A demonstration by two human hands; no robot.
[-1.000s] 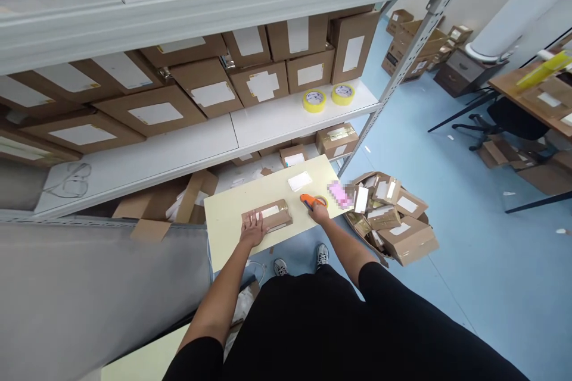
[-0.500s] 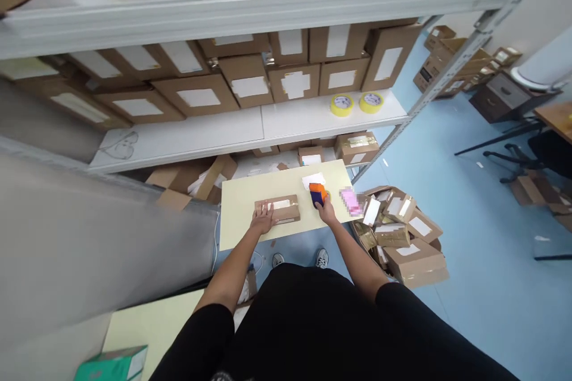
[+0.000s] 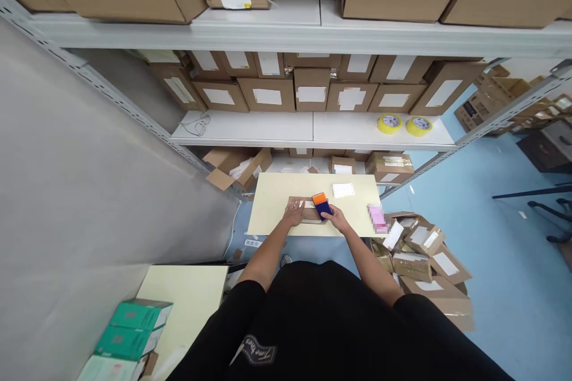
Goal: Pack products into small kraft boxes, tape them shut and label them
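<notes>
A small flat cardboard box (image 3: 308, 213) with a white label lies on the pale yellow tabletop (image 3: 272, 190). My left hand (image 3: 294, 213) rests on its left end, fingers stretched out over the cardboard. In my right hand (image 3: 336, 218) is an orange and navy tape dispenser (image 3: 322, 206), held by its dark end. It is tilted over the right part of the box and hides some of the label; whether it touches the box I cannot tell. Behind it on the tabletop sits a small white stack of paper or labels (image 3: 343, 190).
Pink pixelated item (image 3: 378, 218) at the table's right edge. Boxes (image 3: 415, 250) heap on the floor to the right. Ahead stands a shelf rack (image 3: 250, 125) with labelled boxes and two yellow tape rolls (image 3: 389, 123). Green boxes (image 3: 129, 327) sit on a side table, lower left.
My right hand has brought the tape dispenser left, from beside the white stack to over the box. My left hand stays on the box's left end. The whole view has shifted and turned.
</notes>
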